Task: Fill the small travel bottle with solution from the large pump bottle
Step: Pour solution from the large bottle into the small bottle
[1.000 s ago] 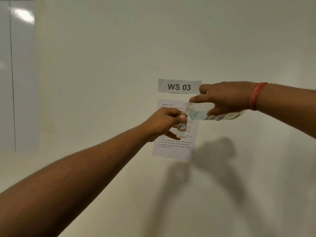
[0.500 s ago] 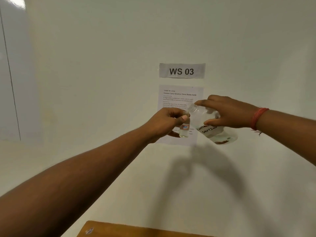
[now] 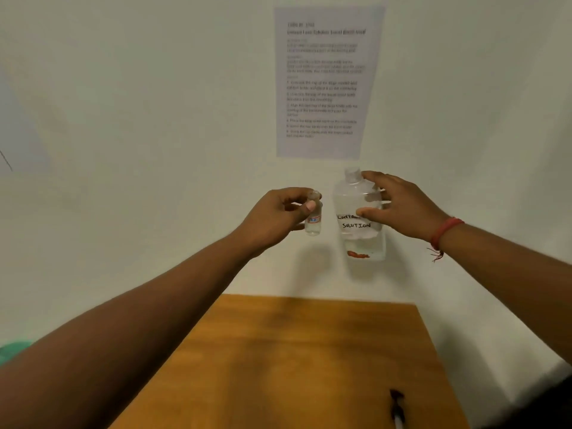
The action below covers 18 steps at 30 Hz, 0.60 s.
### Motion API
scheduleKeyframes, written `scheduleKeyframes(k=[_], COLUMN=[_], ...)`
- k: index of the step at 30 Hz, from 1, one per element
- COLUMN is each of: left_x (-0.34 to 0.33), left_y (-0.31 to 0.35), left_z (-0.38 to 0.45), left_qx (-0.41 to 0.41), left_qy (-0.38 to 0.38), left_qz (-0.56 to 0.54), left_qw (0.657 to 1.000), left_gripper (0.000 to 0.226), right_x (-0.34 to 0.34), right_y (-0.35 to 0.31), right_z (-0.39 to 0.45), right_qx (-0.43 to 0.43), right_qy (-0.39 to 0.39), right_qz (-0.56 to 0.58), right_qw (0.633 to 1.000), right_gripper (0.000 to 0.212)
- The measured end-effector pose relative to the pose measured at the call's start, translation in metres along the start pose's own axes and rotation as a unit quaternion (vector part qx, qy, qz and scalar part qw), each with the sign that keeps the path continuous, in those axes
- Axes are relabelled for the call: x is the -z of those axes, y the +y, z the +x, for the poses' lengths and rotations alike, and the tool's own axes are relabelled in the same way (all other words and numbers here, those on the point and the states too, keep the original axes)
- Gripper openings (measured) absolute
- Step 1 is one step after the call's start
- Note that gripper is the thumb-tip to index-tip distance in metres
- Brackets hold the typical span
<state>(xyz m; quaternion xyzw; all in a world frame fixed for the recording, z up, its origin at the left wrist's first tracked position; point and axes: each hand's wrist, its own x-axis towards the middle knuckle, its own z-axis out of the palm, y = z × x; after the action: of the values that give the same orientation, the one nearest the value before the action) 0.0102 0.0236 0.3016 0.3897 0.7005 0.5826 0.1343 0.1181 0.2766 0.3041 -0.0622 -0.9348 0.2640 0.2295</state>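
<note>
My left hand (image 3: pixel 277 213) pinches the small clear travel bottle (image 3: pixel 313 218) near its open neck and holds it upright in the air. Just to its right, my right hand (image 3: pixel 394 205) grips the large clear bottle (image 3: pixel 359 221), which is upright, uncapped and hand-labelled "CONTACT SOLUTION". A little clear liquid sits in the large bottle's bottom. The two bottles are apart, side by side, above the far edge of the table.
A brown wooden table (image 3: pixel 294 360) lies below my hands, against a white wall. A dark and white pen-like object (image 3: pixel 397 408) lies near its front right. A printed instruction sheet (image 3: pixel 325 82) hangs on the wall. Something green (image 3: pixel 12 351) shows at the left edge.
The large bottle went from lying tipped with its mouth at the small bottle to standing upright, apart from it. Both hands came lower, and the view dropped to show the table.
</note>
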Motion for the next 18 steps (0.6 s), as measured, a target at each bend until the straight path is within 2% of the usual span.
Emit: scheduleKeyframes(k=[6, 13, 18], left_x=[-0.024, -0.055, -0.08], left_y=[-0.094, -0.174, -0.222], left_z=[-0.045, -0.091, -0.123], left_qx=[0.045, 0.113, 0.14], left_qy=[0.0, -0.036, -0.071], left_qz=[0.074, 0.085, 0.101], left_qw=[0.996, 0.989, 0.982], left_gripper=[0.024, 0.03, 0.031], right_x=[-0.091, -0.183, -0.23], right_y=[0.041, 0.068, 0.084], right_z=[-0.049, -0.09, -0.112], right_qx=[-0.053, -0.116, -0.16], right_qy=[-0.056, -0.101, -0.128], right_qz=[0.049, 0.087, 0.104], right_qw=[0.996, 0.984, 0.973], right_gripper=[0.071, 0.081, 0.078])
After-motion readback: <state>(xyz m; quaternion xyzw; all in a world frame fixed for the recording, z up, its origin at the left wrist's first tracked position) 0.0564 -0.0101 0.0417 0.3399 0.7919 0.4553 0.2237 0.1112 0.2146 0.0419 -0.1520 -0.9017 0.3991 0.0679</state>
